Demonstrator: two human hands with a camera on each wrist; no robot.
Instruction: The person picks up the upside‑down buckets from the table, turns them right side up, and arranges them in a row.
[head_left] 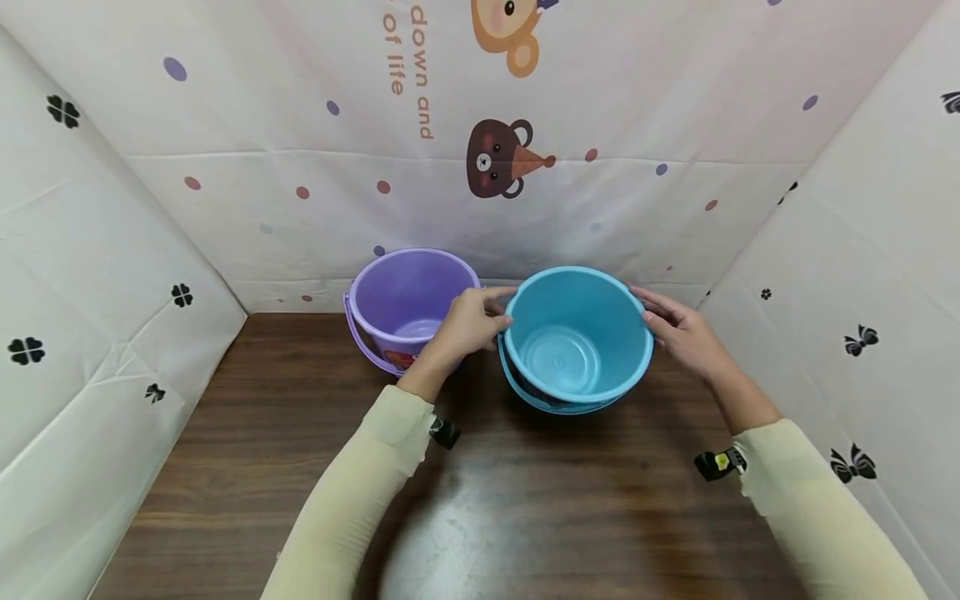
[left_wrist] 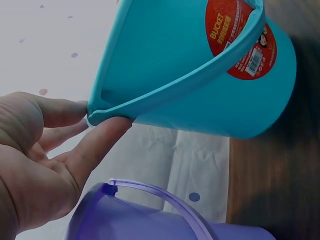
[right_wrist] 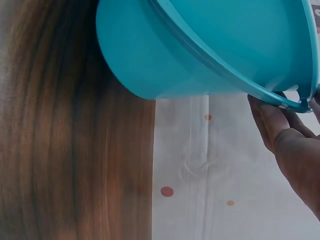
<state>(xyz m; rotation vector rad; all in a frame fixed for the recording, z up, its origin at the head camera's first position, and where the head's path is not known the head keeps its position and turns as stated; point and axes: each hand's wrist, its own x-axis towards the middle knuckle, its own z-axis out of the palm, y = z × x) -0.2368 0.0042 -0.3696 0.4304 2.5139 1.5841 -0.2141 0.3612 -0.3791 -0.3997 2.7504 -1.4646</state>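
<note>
A light-blue plastic bucket (head_left: 573,304) is held between both hands, its open top facing the head camera. My left hand (head_left: 467,323) pinches the rim at the left, thumb and fingers by the joint of the bucket's handle (left_wrist: 172,90). On the opposite side my right hand (head_left: 686,340) grips the rim near the other handle joint. The left wrist view shows a red label (left_wrist: 222,27) on the bucket's wall. Whether its base touches the table cannot be told. Just left of it stands a purple bucket (head_left: 390,287), partly hidden behind my left hand.
The dark wooden table (head_left: 525,500) stretches toward the front. Behind the buckets rises a white printed backdrop (head_left: 420,208) with bears and dots. White patterned side sheets (head_left: 82,333) border the table at left and right.
</note>
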